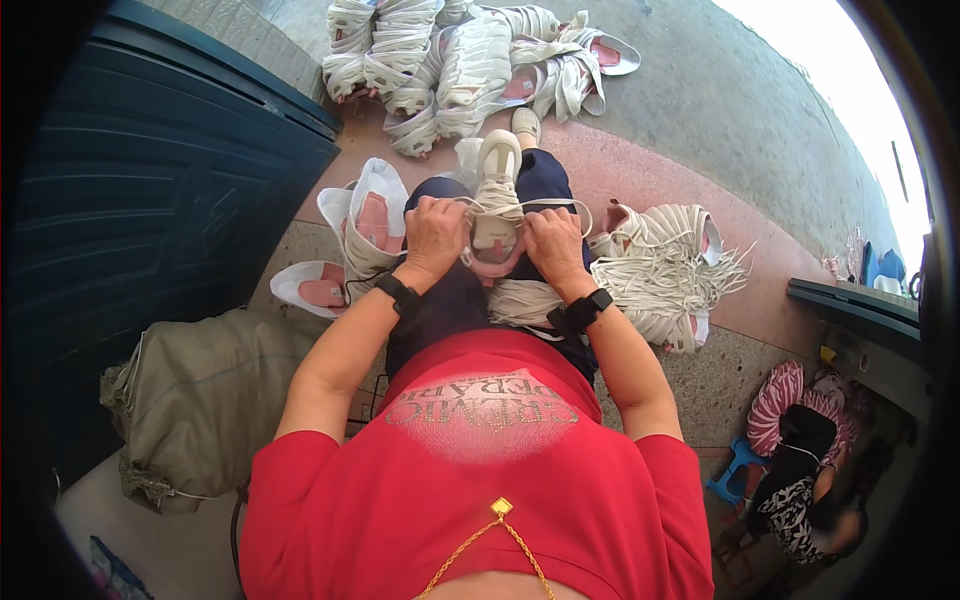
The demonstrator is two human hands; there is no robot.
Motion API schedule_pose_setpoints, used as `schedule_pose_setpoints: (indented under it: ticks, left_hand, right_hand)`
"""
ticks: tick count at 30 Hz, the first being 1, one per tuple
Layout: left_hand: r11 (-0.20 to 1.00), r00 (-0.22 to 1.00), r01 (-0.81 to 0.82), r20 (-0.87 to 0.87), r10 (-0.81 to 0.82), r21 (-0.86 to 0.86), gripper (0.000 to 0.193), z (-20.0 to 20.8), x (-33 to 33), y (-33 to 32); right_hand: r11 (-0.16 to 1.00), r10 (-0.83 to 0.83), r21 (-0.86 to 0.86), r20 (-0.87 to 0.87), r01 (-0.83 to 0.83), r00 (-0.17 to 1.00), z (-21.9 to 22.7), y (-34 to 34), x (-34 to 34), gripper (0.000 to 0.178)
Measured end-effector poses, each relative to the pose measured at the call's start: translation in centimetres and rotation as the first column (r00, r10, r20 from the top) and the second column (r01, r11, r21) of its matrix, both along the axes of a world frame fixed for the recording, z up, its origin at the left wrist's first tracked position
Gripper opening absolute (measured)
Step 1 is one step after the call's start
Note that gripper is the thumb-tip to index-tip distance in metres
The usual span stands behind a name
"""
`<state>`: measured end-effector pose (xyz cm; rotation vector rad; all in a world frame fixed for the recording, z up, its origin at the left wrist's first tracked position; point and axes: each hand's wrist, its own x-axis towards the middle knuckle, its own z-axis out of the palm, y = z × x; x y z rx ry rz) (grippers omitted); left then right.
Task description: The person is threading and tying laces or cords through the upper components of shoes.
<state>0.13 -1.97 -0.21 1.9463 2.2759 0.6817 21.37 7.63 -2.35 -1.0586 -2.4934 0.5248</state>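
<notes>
A cream sneaker (496, 192) with a pale pink lining rests on my lap, its toe pointing away from me. White laces (497, 211) run through it and stretch out to both sides. My left hand (436, 236) is closed at the shoe's left side, pinching one lace end. On the other side my right hand (554, 243) is closed on the other lace, which loops out past the knuckles. Both fists sit level with the shoe's opening, and their fingertips are partly hidden.
White shoe uppers (372, 215) with pink insoles lie left of my legs. Bundled white laces (650, 275) and more uppers are on the right. A large shoe pile (470, 70) lies ahead. A dark door (150, 170) and stuffed sack (205, 395) flank my left; a blue stool (738, 470) stands right.
</notes>
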Motion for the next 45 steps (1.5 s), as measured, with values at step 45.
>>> schedule_pose_setpoints:
  ticks: [45]
  left_hand:
    - [0.917, 0.941, 0.277, 0.275, -0.198, -0.286, 0.043, -1.7, -5.0, 3.5]
  right_hand:
    - [0.104, -0.286, -0.987, -0.151, -0.127, 0.946, 6.8, 0.3, -3.1, 0.02]
